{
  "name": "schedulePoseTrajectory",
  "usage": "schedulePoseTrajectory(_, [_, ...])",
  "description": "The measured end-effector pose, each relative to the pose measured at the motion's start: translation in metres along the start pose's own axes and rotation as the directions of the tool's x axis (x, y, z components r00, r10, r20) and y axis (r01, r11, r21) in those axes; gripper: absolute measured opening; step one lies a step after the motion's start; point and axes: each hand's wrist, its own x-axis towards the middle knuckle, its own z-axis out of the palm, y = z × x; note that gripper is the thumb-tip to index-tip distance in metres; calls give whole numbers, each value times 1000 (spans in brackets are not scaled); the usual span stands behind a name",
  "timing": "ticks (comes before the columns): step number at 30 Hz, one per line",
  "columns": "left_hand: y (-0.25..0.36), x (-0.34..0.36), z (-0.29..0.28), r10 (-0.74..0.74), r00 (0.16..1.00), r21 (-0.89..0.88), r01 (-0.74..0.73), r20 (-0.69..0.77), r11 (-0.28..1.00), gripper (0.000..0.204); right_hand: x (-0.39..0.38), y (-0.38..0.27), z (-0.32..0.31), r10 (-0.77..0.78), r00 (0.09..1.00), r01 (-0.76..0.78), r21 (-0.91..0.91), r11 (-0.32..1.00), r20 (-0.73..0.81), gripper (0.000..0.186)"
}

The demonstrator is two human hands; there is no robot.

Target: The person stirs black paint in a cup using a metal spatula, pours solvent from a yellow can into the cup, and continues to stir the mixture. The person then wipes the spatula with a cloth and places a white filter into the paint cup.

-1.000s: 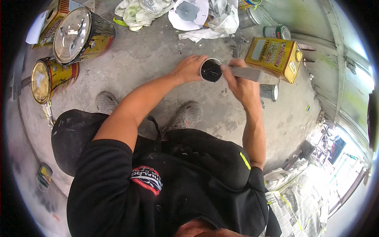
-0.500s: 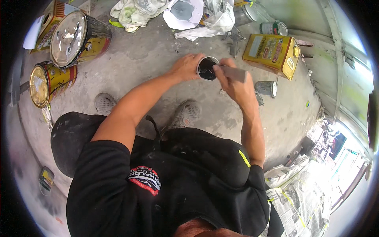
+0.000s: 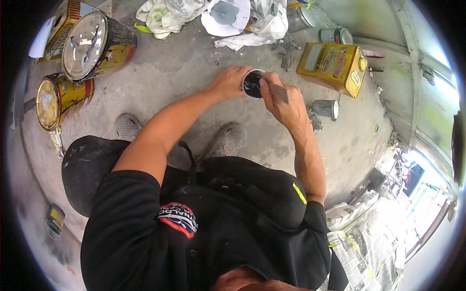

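My left hand (image 3: 229,83) is closed around the side of a small white-rimmed cup (image 3: 252,98). Dark, glossy black paint (image 3: 250,87) lies in the cup. In my right hand (image 3: 287,107) is a flat, grey-brown stir stick (image 3: 279,93), pinched between thumb and fingers. Its broad end sticks up over the knuckles, and the narrow part reaches over the cup's right rim; the paint or my fingers hide its tip. Both hands are held out in front of me above the concrete floor.
A yellow rectangular metal can (image 3: 327,68) stands to the right, near a small grey tin cup (image 3: 326,109) and a spray gun (image 3: 288,54). Large paint-stained cans (image 3: 109,53) stand at the left. White rags (image 3: 170,17) and a paper-covered container (image 3: 213,24) lie ahead. Newspaper sheets (image 3: 359,247) lie at lower right.
The right hand has turned and shifted slightly left, and the stick's broad end has swung left and tilted lower. The left hand keeps the cup in place.
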Motion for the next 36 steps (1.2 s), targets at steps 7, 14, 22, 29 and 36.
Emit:
schedulePoseTrajectory(7, [-10,-6,8,7,997,5,-7,-72,1000,74,7,-30,-62,94,983,-70,150,986,-159,14])
schedulePoseTrajectory(14, [-1,-2,-2,15,1000,-32,-15,-13,999,71,7,-6,-13,93,992,-91,-35,995,87,14])
schedulePoseTrajectory(22, [3,-8,-1,-39,999,14,40,-37,999,74,17,-16,-49,193,971,-185,70,980,-139,39])
schedulePoseTrajectory(29, [-3,-5,2,12,998,-34,-14,-58,999,72,8,-9,-32,224,967,-217,70,974,-123,30])
schedulePoseTrajectory(36, [-7,-1,7,13,998,-50,-16,-58,999,69,1,4,0,267,958,-258,89,962,-101,44])
